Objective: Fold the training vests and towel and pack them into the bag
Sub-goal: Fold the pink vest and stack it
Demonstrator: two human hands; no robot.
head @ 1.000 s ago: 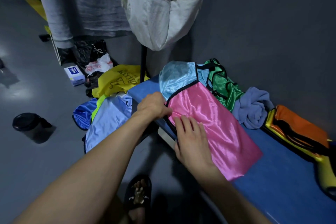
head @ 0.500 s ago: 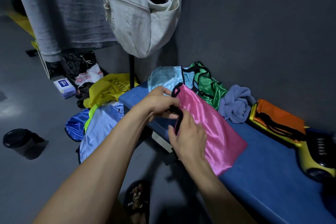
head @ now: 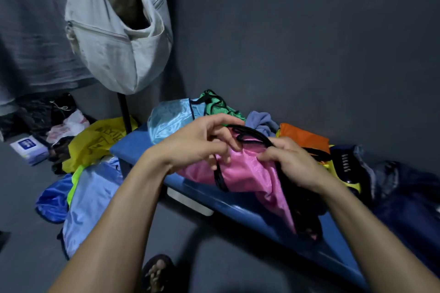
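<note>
Both hands grip the pink vest [head: 247, 173] above the bench [head: 238, 204]: left hand [head: 202, 143] pinches its black trim, right hand [head: 292, 164] clutches the bunched fabric, likely gathering it for a fold. Bag [head: 114, 38] hangs open beyond.

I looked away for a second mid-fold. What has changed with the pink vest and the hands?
The pink vest, flat on the bench a second ago, is now gathered and lifted off it. Left hand and right hand went from pressing it to gripping it. The other vests stayed put.
</note>
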